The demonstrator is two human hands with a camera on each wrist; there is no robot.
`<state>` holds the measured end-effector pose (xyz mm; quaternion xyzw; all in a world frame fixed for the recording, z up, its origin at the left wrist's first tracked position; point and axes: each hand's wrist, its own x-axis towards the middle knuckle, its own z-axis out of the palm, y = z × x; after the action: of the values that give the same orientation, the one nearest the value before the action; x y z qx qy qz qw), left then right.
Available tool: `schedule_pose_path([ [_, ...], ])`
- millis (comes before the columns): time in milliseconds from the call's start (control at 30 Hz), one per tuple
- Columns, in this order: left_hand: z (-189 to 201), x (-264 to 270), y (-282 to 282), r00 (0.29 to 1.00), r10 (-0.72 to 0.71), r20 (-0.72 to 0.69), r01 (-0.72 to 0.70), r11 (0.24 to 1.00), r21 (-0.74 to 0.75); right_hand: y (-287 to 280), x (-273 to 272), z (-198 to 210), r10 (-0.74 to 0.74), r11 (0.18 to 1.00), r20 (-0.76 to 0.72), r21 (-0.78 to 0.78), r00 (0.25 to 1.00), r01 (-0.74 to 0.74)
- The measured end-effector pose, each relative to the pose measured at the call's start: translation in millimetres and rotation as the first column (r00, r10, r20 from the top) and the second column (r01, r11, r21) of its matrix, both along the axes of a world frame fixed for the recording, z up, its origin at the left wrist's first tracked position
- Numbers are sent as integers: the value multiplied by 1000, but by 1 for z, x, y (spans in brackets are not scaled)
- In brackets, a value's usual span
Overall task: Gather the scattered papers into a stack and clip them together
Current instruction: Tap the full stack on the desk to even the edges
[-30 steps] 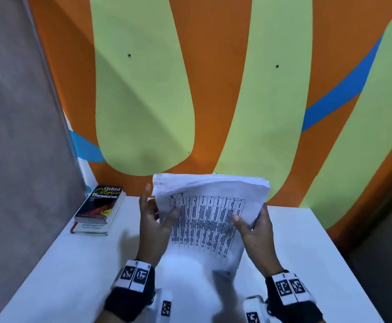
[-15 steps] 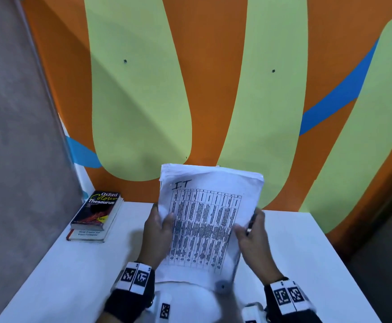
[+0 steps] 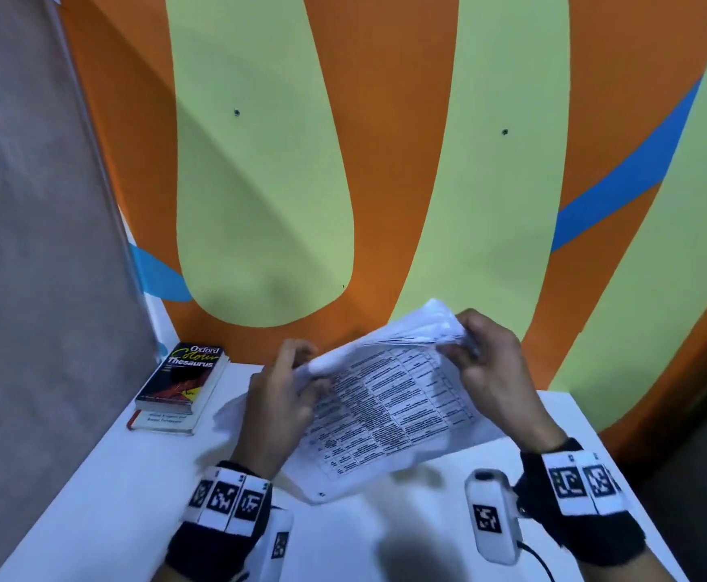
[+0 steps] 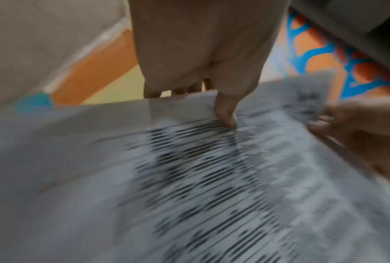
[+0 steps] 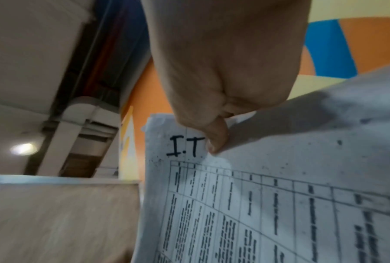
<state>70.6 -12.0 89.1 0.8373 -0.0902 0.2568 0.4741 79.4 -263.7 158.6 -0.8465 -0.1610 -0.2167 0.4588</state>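
A stack of white papers (image 3: 393,409) with a printed table on top hangs tilted above the white table (image 3: 133,497). My left hand (image 3: 301,371) grips its left edge, thumb on the top sheet (image 4: 225,113) and fingers behind. My right hand (image 3: 461,342) pinches the raised far corner; in the right wrist view the thumb (image 5: 214,140) presses next to the handwritten "I.T" on the papers (image 5: 279,195). Something small and dark shows by the right fingers (image 3: 472,349); I cannot tell what it is. The left wrist view is blurred, showing the papers (image 4: 189,178).
An Oxford thesaurus (image 3: 183,380) lies on another book at the table's back left corner. An orange, green and blue painted wall (image 3: 385,161) rises right behind the table, and a grey partition (image 3: 28,245) closes the left side.
The stack was held upright facing me; now it is turned sideways and tilted. My right hand has moved up to its far corner, and my left hand has shifted along the left edge.
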Motion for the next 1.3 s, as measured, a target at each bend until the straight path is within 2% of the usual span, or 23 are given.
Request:
schedule_pose_path([
  [67,-17,-2,24,975,216,-44,-216,976,-2,-17,-1,-12,-25,989,-10,142,1000,26],
  [100,-28,0,38,960,263,-98,-271,960,-71,-25,-2,-18,-29,972,-22,233,999,34],
  [133,-36,0,47,957,231,-177,-264,944,-196,-31,-4,-25,-15,944,-40,330,999,27],
  [200,-52,5,60,961,15,-278,-153,863,-482,-39,-7,-41,18,888,-81,459,997,21],
  [233,-54,7,59,956,-78,-281,-87,844,-529,-40,-8,-50,14,877,-103,479,995,37],
  [267,-54,8,55,953,-132,-272,-25,863,-505,-41,-9,-60,9,870,-126,490,992,55],
  [300,-53,8,48,955,-126,-270,-11,890,-455,-42,-8,-71,-7,866,-156,493,988,84],
  [367,-50,12,34,970,-22,-242,-86,900,-428,-42,-8,-85,-58,861,-187,487,981,144],
  [500,-47,15,12,992,121,-42,-127,887,-443,-35,-11,-99,-187,832,-140,503,972,232],
  [567,-55,12,6,982,181,-57,-188,894,-407,-31,-19,-109,-212,834,-125,494,969,246],
  [633,-71,7,1,964,228,-136,-261,905,-337,-30,-28,-126,-245,839,-170,456,954,297],
  [767,-89,3,-3,954,181,-239,-257,906,-337,-26,-37,-155,-263,857,-280,372,923,357],
  [833,-88,6,-4,941,184,-283,-283,888,-364,-28,-37,-155,-253,845,-298,394,920,360],
  [933,-82,5,0,954,164,-251,-258,876,-409,-33,-34,-146,-226,831,-273,446,935,331],
  [1067,-82,2,3,965,41,-259,-154,888,-434,-36,-34,-148,-191,843,-330,427,924,327],
  [1233,-80,5,13,963,44,-265,-167,871,-463,-40,-34,-140,-208,849,-274,426,939,313],
  [1300,-85,4,17,953,7,-302,-150,879,-453,-39,-35,-143,-177,867,-309,400,934,297],
])
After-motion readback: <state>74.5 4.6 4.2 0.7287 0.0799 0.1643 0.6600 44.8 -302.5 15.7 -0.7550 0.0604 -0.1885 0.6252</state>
